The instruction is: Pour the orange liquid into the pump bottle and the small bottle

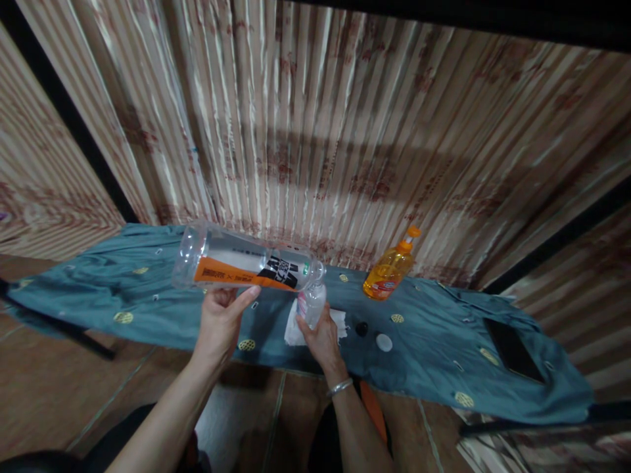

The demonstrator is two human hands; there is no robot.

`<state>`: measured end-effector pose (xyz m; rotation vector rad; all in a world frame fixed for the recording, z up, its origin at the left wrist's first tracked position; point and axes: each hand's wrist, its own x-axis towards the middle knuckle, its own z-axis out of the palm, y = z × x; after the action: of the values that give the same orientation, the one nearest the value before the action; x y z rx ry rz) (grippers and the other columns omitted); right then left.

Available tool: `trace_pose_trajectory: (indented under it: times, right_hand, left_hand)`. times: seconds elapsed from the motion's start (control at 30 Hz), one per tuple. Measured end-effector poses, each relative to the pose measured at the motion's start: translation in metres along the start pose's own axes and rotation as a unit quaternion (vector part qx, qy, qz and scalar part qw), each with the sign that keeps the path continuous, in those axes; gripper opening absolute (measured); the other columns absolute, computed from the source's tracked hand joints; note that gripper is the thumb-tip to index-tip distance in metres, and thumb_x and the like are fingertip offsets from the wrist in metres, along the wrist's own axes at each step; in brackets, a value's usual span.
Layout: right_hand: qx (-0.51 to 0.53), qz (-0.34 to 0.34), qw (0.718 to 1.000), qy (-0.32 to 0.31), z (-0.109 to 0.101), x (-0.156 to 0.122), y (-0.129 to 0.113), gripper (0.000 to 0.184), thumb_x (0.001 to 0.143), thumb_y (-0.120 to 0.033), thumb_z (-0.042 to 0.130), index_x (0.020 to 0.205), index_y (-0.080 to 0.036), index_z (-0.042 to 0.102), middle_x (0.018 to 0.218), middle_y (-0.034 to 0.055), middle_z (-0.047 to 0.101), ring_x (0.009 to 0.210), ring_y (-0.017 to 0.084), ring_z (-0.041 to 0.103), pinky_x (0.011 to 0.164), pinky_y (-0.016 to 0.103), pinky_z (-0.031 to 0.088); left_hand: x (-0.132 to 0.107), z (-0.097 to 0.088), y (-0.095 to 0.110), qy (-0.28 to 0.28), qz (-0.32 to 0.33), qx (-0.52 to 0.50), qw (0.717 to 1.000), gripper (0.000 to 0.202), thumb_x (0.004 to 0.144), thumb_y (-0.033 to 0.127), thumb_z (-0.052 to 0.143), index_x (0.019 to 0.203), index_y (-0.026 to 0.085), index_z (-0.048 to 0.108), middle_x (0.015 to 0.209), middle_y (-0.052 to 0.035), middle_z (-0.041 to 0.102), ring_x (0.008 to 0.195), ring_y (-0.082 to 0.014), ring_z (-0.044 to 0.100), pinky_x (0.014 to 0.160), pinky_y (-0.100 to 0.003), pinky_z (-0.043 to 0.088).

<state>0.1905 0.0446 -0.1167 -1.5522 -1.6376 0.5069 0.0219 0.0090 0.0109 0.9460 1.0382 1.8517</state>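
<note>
My left hand [224, 322] is closed around a large clear plastic bottle [246, 263] with an orange, black and silver label. This bottle lies almost level in the air, its neck pointing right. My right hand [320, 338] grips a smaller clear bottle [314, 303] with some pink on its side. The mouth of the large bottle is at the top of the small one; whether they touch, I cannot tell. Beneath the small bottle is a white cloth or tissue [294, 334]. To the right lie a black cap [361, 328] and a white round lid [384, 342].
A pump bottle of orange liquid [387, 274] stands toward the back of the table, right of my hands. A dark flat phone or tablet [513, 349] lies at the right end. The teal cloth [197, 328] covers the narrow table. Behind it hangs a pleated curtain [305, 131].
</note>
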Motion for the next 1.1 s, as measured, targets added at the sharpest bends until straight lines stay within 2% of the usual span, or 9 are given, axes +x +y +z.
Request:
trace_pose_trajectory:
  times: [0.23, 0.63, 0.9, 1.1]
  right_hand:
    - [-0.012, -0.002, 1.0, -0.001, -0.0005, -0.0002, -0.0005, 0.071, 0.083, -0.044, 0.059, 0.137, -0.003, 0.038, 0.117, 0.0214, 0.067, 0.109, 0.032, 0.065, 0.091, 0.042, 0.052]
    - [-0.006, -0.015, 1.0, 0.001, 0.0008, 0.0001, 0.0028, 0.073, 0.083, -0.045, 0.059, 0.137, -0.002, 0.037, 0.118, 0.0221, 0.066, 0.109, 0.033, 0.065, 0.09, 0.043, 0.052]
    - [-0.002, -0.016, 1.0, 0.01, 0.0035, 0.0008, 0.0044, 0.071, 0.082, -0.044, 0.06, 0.135, -0.003, 0.04, 0.117, 0.022, 0.066, 0.109, 0.033, 0.064, 0.091, 0.043, 0.052]
    - [0.003, -0.017, 1.0, 0.007, 0.0016, 0.0013, 0.0027, 0.071, 0.081, -0.043, 0.061, 0.135, -0.001, 0.04, 0.115, 0.0229, 0.067, 0.108, 0.034, 0.065, 0.09, 0.043, 0.053]
  left_hand:
    - [0.0009, -0.0008, -0.0006, 0.001, 0.0, -0.004, 1.0, 0.028, 0.057, 0.031, 0.084, 0.074, 0.018, 0.066, 0.074, -0.0031, 0.07, 0.096, -0.0252, 0.067, 0.101, -0.041, 0.043]
    - [0.0024, 0.0001, -0.003, -0.002, 0.011, -0.031, 0.999, 0.03, 0.056, 0.027, 0.085, 0.079, 0.019, 0.067, 0.074, -0.0025, 0.07, 0.108, -0.0271, 0.063, 0.106, -0.042, 0.038]
    - [0.0017, 0.0014, -0.0011, 0.0, 0.002, -0.041, 0.999, 0.038, 0.055, 0.026, 0.085, 0.086, 0.02, 0.065, 0.075, -0.0015, 0.07, 0.103, -0.026, 0.065, 0.103, -0.044, 0.04]
    - [0.0028, 0.0012, -0.002, 0.01, -0.003, -0.042, 0.999, 0.037, 0.053, 0.027, 0.086, 0.081, 0.018, 0.062, 0.078, -0.0039, 0.07, 0.101, -0.0258, 0.065, 0.1, -0.043, 0.042]
